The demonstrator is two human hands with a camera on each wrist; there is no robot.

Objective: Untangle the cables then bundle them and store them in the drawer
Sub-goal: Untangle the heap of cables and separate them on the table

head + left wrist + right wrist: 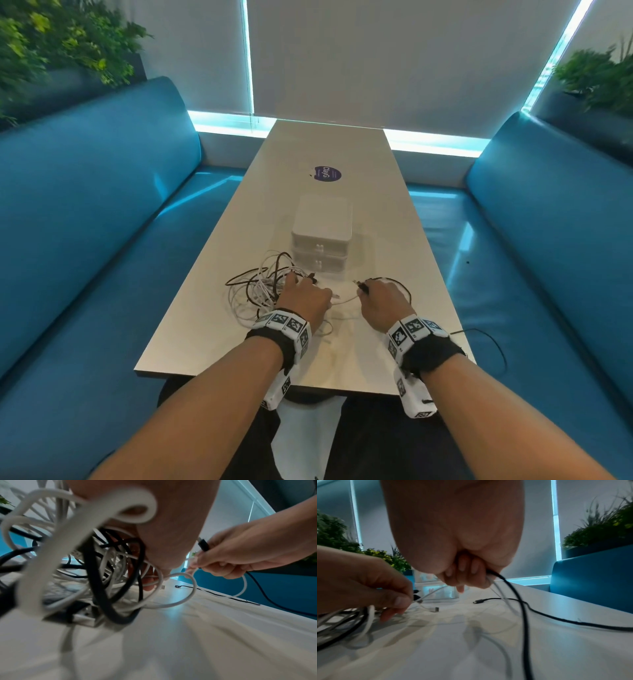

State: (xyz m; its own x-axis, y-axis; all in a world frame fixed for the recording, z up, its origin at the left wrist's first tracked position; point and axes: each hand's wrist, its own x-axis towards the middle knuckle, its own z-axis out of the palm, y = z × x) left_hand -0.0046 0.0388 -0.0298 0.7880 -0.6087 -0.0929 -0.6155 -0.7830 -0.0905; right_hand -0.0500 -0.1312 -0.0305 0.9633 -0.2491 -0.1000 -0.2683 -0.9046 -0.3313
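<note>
A tangle of white and black cables (260, 287) lies on the table in front of a white two-drawer unit (322, 236), both drawers closed. My left hand (303, 291) rests at the tangle's right side and pinches a thin white cable (426, 596) between thumb and forefinger. My right hand (373, 294), a little to the right, has its fingers (465, 574) curled round a black cable (513, 588) and a white strand. The black plug (203, 545) sticks up out of that fist. In the left wrist view, cable loops (102, 574) hide most of my left fingers.
A second black cable with a small plug (477, 601) lies on the table and trails off the right edge (493, 342). A white USB plug (435, 609) lies between the hands. A purple sticker (327, 174) is behind the drawers. Blue benches (102, 205) flank the table.
</note>
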